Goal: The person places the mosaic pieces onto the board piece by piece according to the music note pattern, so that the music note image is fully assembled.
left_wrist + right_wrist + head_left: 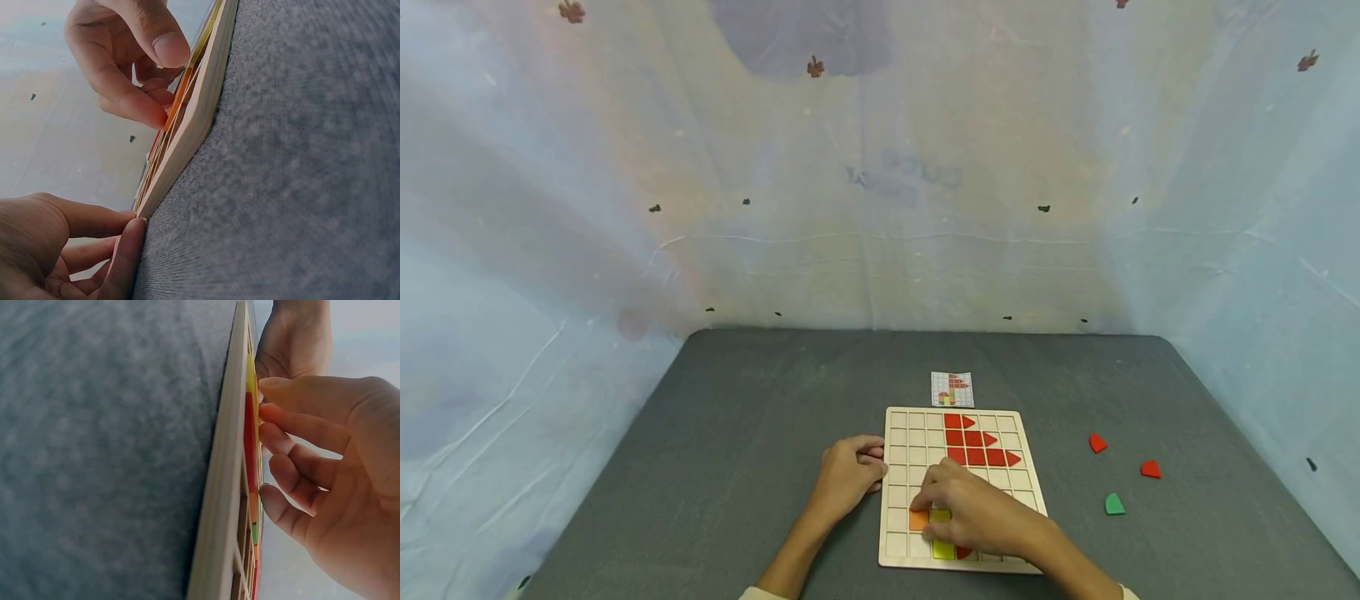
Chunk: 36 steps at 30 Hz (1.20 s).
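A square wooden grid board [897,476] lies on the grey table. My left hand [847,473] grips its left edge, thumb and index finger meeting there in the left wrist view. Over the lower part of the board, my right hand [973,508] curls down. Its thumb and index finger pinch at an orange square tile [918,521] sitting in a grid cell. Beside that tile are yellow tiles [943,549] and a red rounded tile [963,552], partly hidden by the hand. Rows of red squares [975,456] ending in red triangles [1013,458] fill upper cells.
A small printed pattern card [952,390] lies just behind the board. To the right are two loose red pieces [1097,442] and a green quarter-round piece [1114,504]. A pale plastic sheet [880,208] hangs around the table's back and sides.
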{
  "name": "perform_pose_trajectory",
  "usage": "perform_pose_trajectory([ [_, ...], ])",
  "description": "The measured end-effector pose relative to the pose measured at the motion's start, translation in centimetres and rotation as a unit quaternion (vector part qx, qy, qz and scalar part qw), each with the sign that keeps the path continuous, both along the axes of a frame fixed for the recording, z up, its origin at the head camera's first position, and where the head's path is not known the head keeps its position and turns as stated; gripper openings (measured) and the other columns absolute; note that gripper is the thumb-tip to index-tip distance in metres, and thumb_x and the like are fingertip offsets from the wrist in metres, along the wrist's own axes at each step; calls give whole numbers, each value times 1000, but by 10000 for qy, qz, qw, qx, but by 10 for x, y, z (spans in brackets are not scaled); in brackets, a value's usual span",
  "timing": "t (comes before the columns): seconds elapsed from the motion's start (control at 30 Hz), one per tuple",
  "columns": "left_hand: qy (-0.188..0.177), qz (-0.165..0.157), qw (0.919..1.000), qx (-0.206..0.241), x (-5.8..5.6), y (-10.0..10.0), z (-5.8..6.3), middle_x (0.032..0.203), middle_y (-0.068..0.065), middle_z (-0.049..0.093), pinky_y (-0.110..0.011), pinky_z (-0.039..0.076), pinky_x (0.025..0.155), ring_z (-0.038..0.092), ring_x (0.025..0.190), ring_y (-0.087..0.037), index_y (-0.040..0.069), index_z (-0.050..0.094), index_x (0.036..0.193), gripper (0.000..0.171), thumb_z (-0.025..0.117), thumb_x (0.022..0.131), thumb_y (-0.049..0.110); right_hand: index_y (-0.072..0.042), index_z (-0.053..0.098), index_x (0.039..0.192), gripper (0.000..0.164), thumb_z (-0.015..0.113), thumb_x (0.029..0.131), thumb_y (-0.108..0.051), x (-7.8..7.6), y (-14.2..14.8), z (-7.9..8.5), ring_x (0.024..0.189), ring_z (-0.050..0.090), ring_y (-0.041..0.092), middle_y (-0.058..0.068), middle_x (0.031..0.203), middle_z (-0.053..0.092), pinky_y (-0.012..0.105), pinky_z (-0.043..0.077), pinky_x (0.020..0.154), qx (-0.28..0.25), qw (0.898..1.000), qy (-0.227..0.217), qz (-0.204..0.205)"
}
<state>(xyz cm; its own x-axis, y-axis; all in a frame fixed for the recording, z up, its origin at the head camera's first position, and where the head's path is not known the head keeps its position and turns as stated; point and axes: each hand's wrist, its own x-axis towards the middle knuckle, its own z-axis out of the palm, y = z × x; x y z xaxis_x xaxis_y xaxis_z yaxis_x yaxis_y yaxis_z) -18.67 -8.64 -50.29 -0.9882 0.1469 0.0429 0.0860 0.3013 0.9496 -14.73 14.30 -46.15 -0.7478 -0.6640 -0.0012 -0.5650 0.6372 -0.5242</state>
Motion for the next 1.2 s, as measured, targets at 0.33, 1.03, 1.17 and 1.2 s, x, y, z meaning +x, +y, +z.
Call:
perform_pose_trajectory([
  [0.33,47,-12,10000,-30,0,0,0,103,-14,74,-24,63,61,71,81,-16,-8,73,121,36,72,86,-3,-15,80,114,21,79,94,-20,3,8,6,100,57,6,-13,107,67,26,54,88,-554,9981,-139,-251],
  [1.03,13,4,10000,-34,1,0,0,103,-14,73,-24,64,62,70,82,-16,-7,73,122,36,73,86,-3,-18,75,117,21,78,97,-19,15,78,14,92,61,9,-8,107,69,25,55,70,-1104,9857,389,-1213],
  [1.17,25,14,10000,-44,1,0,0,102,-14,73,-24,63,61,70,82,-16,-7,73,122,36,73,86,-3,-18,75,118,25,81,94,-16,17,95,16,85,57,7,-8,104,67,21,49,63,-1057,9796,584,-1609],
  [1.2,34,14,10000,-45,1,0,0,102,-14,73,-24,63,61,70,82,-16,-7,73,122,36,73,86,-3,-18,75,118,25,81,94,-15,18,99,16,84,56,6,-8,103,66,21,48,62,-1051,9779,661,-1682],
])
